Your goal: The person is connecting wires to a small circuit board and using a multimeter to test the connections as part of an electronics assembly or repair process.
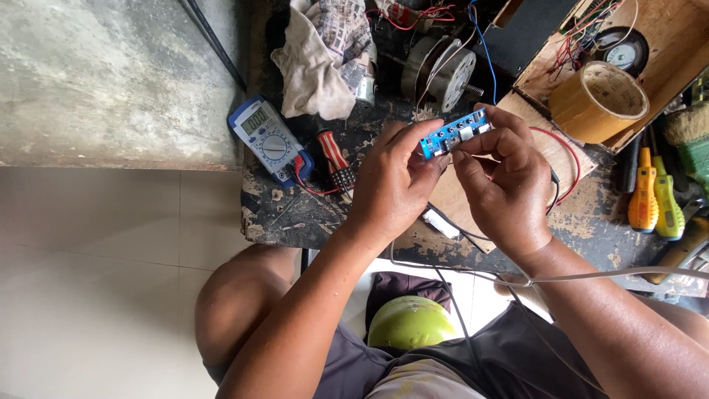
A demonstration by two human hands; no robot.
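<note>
A dark, scarred table fills the upper middle of the view, its surface chipped and cluttered. At its right end sits an open wooden box with a round gauge and coloured wires inside, and a roll of brown tape leans on its edge. A crumpled grey rag lies at the table's upper left part, beside a round electric motor with a metal shaft. Left of these, a blue multimeter rests at the table's edge, with a red-and-black screwdriver handle just beside it. Two orange-and-yellow screwdrivers lie at the far right.

Above the table's middle, both hands meet. The left hand and the right hand hold a small blue circuit board between them, lifted clear of the table and tilted up toward the right. The left fingers close on its lower left end; the right fingers pinch its right end and lower edge. A thin red wire loops on the wood just behind the right hand.
</note>
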